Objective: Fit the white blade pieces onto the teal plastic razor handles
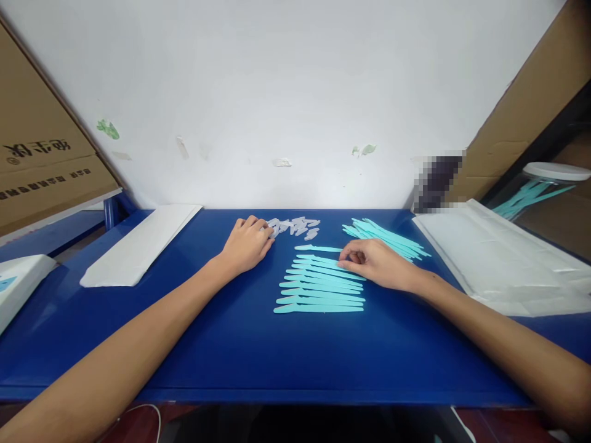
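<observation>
Several turquoise eyebrow razors (321,301) lie side by side in a column on the blue table, blades to the left. My right hand (376,263) is closed in a pinch at the handle end of the farthest razor (318,248), its thumb just above the row. At the left edge of a loose pile of small translucent blade caps (295,226), my left hand (249,243) rests palm down. Its fingers are bent over the caps with the thumb apart; the fingertips are partly hidden. Behind my right hand lies a heap of more turquoise razors (385,237).
On the blue table (221,344), a white flat packet (143,246) lies left and clear plastic bags (503,261) lie right. A white device (21,283) sits at the left edge. Cardboard (46,141) flanks the table; a lidded jar (530,191) holds razors at the right.
</observation>
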A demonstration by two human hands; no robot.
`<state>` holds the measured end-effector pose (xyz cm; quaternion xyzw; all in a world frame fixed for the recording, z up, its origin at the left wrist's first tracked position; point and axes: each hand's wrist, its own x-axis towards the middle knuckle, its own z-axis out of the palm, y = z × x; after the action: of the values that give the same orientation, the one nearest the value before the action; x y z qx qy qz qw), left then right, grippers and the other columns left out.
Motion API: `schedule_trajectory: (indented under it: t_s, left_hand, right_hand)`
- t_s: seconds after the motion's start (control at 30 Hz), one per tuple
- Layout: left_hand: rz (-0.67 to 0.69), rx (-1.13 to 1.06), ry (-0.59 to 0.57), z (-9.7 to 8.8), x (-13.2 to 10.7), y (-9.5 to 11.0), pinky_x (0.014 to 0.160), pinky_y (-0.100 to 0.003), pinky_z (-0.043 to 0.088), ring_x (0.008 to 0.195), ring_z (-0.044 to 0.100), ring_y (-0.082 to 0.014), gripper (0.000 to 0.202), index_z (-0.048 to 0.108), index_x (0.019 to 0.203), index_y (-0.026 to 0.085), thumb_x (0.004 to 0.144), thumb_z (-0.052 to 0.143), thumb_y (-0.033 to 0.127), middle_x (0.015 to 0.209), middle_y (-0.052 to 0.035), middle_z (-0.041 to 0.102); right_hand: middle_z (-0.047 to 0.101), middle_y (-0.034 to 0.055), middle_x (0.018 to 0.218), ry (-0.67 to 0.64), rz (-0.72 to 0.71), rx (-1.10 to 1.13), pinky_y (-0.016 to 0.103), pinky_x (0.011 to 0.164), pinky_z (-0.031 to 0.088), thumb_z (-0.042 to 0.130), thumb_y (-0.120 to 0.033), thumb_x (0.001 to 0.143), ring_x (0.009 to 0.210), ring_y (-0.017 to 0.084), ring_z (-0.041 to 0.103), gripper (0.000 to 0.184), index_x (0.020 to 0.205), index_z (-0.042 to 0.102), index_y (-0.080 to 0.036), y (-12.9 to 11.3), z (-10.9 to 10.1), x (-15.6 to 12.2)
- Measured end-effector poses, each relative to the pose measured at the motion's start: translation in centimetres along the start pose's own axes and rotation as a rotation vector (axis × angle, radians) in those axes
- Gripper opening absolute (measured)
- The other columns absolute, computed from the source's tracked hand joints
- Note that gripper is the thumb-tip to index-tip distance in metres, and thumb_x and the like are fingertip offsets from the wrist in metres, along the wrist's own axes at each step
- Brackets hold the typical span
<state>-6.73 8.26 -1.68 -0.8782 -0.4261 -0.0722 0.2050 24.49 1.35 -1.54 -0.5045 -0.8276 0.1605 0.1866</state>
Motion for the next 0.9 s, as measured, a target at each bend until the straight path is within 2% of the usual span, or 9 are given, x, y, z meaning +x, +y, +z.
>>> schedule_trajectory:
  t_s: [0.13,0.27,0.43,0.57,0.7,0.8,0.9]
  left_hand:
    - [0.01,-0.054,0.042,0.1,0.1,0.1,0.084,-0.044,0.038,0.107,0.053,-0.0313,0.034,0.074,0.101,0.017,0.101,0.043,0.03,0.114,-0.0135,0.068]
    - [0.015,-0.061,0.057,0.1,0.2,0.3,0.081,-0.043,0.039,0.102,0.054,-0.0298,0.033,0.075,0.097,0.017,0.1,0.044,0.028,0.109,-0.0132,0.07]
    - [0.016,-0.053,0.035,-0.3,0.1,0.4,0.077,-0.042,0.038,0.097,0.055,-0.0303,0.031,0.074,0.093,0.014,0.098,0.046,0.026,0.103,-0.014,0.07]
    - [0.039,-0.079,-0.004,-1.0,0.1,0.4,0.075,-0.04,0.037,0.093,0.058,-0.0292,0.029,0.074,0.085,0.016,0.095,0.049,0.026,0.094,-0.0127,0.073]
    - [0.037,-0.087,-0.031,-1.5,0.0,0.8,0.082,-0.043,0.035,0.081,0.063,-0.0251,0.029,0.072,0.076,0.017,0.092,0.049,0.023,0.075,-0.0095,0.072]
    - [0.031,-0.117,-0.042,-1.8,-0.1,1.1,0.082,-0.043,0.034,0.074,0.064,-0.0234,0.026,0.071,0.079,0.018,0.091,0.049,0.022,0.072,-0.0083,0.072]
    - [0.013,-0.194,-0.068,-2.2,-0.2,1.3,0.083,-0.042,0.034,0.082,0.066,-0.0251,0.024,0.07,0.101,0.018,0.091,0.049,0.019,0.081,-0.0068,0.074]
  right_hand:
    - [0.048,-0.0034,0.056,0.006,0.021,-0.005,0.027,0.05,0.031,0.053,-0.045,0.093,0.049,0.013,0.042,0.032,0.086,0.069,-0.019,-0.3,0.0,-0.1]
    - [0.046,-0.0047,0.051,-0.004,0.043,-0.036,0.027,0.049,0.029,0.052,-0.045,0.093,0.045,0.012,0.039,0.032,0.087,0.071,-0.019,-0.4,-0.1,-0.1]
    - [0.055,-0.0011,0.053,-0.014,0.03,-0.114,0.028,0.051,0.034,0.053,-0.04,0.093,0.044,0.013,0.044,0.031,0.091,0.075,-0.017,0.0,-0.6,-0.2]
    - [0.069,0.006,0.072,-0.009,-0.085,-0.179,0.029,0.058,0.041,0.052,-0.031,0.093,0.058,0.017,0.057,0.028,0.087,0.076,-0.018,0.4,-0.9,-0.2]
    - [0.068,0.0065,0.074,0.037,-0.143,-0.21,0.03,0.06,0.043,0.051,-0.028,0.093,0.061,0.017,0.059,0.027,0.084,0.075,-0.018,0.1,-0.3,-0.1]
    - [0.066,0.0051,0.072,0.063,-0.115,-0.158,0.029,0.06,0.043,0.053,-0.03,0.094,0.06,0.017,0.058,0.026,0.088,0.076,-0.018,-0.4,0.3,-0.1]
    - [0.067,0.0054,0.073,0.071,-0.1,-0.14,0.029,0.06,0.043,0.053,-0.032,0.096,0.061,0.017,0.058,0.028,0.092,0.077,-0.018,-0.8,0.7,0.0]
